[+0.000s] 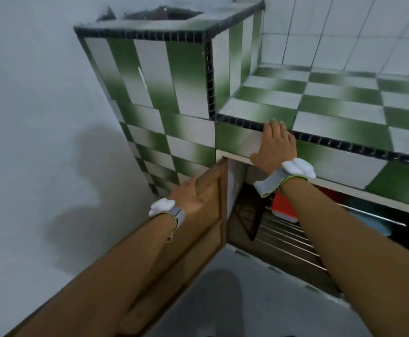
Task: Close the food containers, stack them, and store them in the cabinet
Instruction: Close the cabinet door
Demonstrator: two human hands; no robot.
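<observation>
Low and right of centre in the frame, inside the open cabinet [252, 215], a red container [282, 207] sits on a wire rack [288, 239]; it is probably light, stiff plastic, best taken by its two sides. At lower centre the left hand [188, 198] lies flat and open against the wooden cabinet door [208, 215]. Above, the right hand [275, 144] rests open-palmed, gripping nothing, on the edge of the tiled green-and-white counter [320, 105].

A single head-worn wide-angle view looks forward and steeply down, close over the tiled table [320, 110] toward 1 o'clock, the open cabinet door [208, 205] at 6 o'clock, both forearms reaching in from below.
</observation>
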